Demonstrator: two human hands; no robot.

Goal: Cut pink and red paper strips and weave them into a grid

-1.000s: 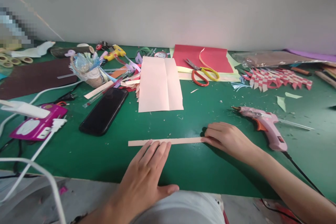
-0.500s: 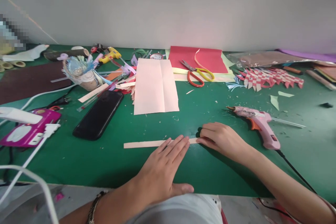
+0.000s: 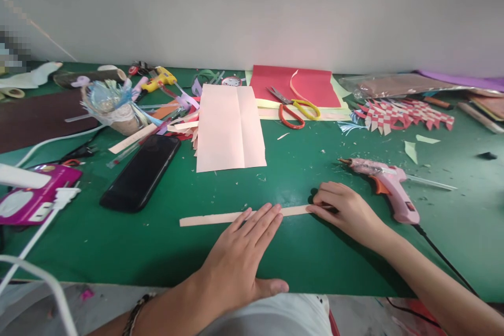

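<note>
Paper strip (image 3: 210, 218): is lying near centre on the table (image 3: 129, 252). Left hand (image 3: 246, 252): is resting across it, fingers extended. Right hand (image 3: 343, 207): fingers are pinching its right end. Glue gun (image 3: 397, 191): is lying farther right.

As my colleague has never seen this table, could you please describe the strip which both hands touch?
On the green table, look between the black phone and the pink glue gun. There the left hand lies across a pale pink paper strip, with the right hand at its end. Unlike the wide, creased sheet behind it, this is long and narrow.
</note>
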